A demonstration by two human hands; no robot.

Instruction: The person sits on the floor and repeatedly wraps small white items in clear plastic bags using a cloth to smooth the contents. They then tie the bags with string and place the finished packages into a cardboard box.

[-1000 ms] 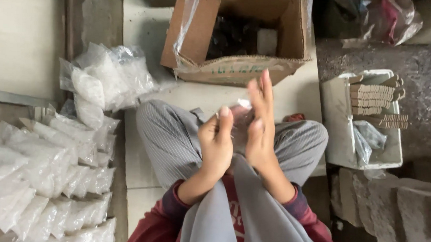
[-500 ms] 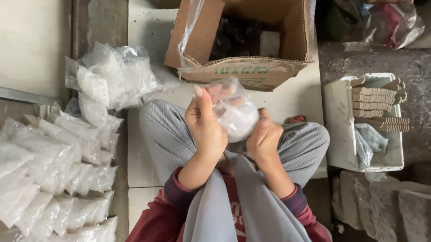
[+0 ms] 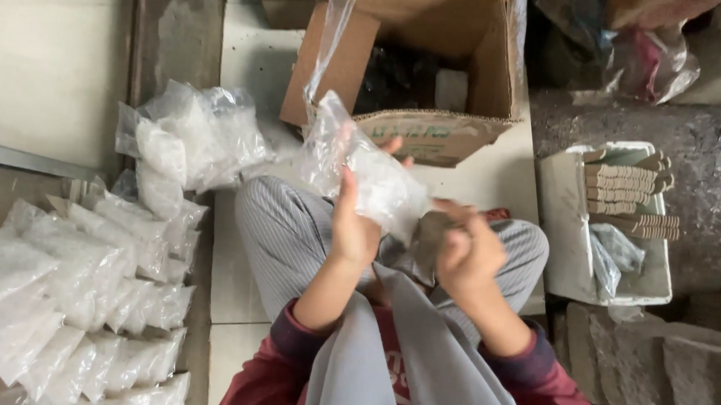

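Since half a second ago the clear plastic bag (image 3: 362, 166) has swung up and to the left, so it's now stretched out tall in front of the left hand (image 3: 353, 220), and the right hand (image 3: 468, 252) has dropped lower and off to the right. Going big to small with the surroundings: the pale tiled floor (image 3: 51, 59) takes up the whole left side, and a big spread of filled clear packets (image 3: 65, 295) lies across it in rows, with a looser heap of more packets (image 3: 189, 134) just above them. Straight ahead of the knees sits an open cardboard box (image 3: 428, 132) with dark stuff inside, and a strip of clear plastic hangs over its left flap, right behind the bag, so the two kinda blur together. Off to the right there's a white tray (image 3: 566, 228) with a stack of tan cardboard pieces (image 3: 625, 186) and some crumpled plastic in it, well away from both hands. The bag is up in the air over the grey-striped trousers (image 3: 282, 231), between the box and the lap. Left fingers are wrapped around its lower part, holding it up. Right fingers are curled in and pinching at the bag's bottom corner, though I can't quite make out what's in there.
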